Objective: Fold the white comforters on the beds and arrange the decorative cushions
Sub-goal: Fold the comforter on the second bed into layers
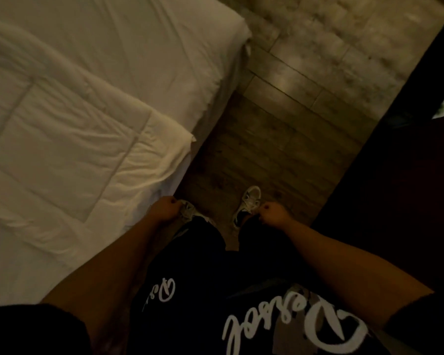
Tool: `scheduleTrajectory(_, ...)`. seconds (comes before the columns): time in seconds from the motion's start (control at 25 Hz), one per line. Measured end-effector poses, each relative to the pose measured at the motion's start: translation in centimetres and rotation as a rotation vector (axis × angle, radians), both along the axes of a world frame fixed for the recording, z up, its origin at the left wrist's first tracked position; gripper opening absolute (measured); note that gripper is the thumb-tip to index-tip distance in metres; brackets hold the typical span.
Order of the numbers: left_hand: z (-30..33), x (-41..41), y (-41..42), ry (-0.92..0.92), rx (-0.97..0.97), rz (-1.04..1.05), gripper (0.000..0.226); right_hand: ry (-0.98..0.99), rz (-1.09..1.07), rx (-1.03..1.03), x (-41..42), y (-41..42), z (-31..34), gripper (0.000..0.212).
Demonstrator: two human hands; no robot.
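A white quilted comforter (69, 139) lies on the bed (164, 47) at the left, its corner reaching the mattress edge near me. The white sheet shows bare beyond it. My left hand (164, 208) hangs at my side close to the bed's edge, fingers loosely curled and holding nothing. My right hand (273, 213) hangs the same way over the floor, also holding nothing. Neither hand touches the comforter. No cushion is in view.
I stand in a narrow strip of wooden floor (262, 149) between the bed and a dark piece of furniture (395, 175) on the right. Pale tiles (331, 47) start farther ahead. My two shoes show below my hands.
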State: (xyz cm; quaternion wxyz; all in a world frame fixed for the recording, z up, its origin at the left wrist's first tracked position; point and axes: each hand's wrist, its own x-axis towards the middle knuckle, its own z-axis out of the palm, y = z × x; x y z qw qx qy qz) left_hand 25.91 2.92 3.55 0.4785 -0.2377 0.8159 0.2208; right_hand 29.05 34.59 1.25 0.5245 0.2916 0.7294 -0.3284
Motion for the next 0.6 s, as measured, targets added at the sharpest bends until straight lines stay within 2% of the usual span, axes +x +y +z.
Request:
scheduleTrajectory(0.12,1.6,-2.0,3.8,0.04,-0.026,0.038,0.031,-0.052,-0.225,-0.043,-1.5,4.3,1.1,0.025)
scheduleTrajectory(0.24,2.4,-3.9,5.0,0.007,-0.043,0.075,0.017,-0.097,-0.415,-0.069,-4.9,6.8,2.1,0.021)
scheduleTrajectory(0.44,3.1,-8.4,7.6,-0.099,-0.001,0.287,0.019,-0.028,-0.501,-0.137,-14.9,8.8,4.1,0.03)
scheduleTrajectory(0.6,1.9,-15.7,10.7,-0.104,0.059,0.358,0.019,0.058,-0.486,-0.188,-25.6,10.5,5.6,0.023)
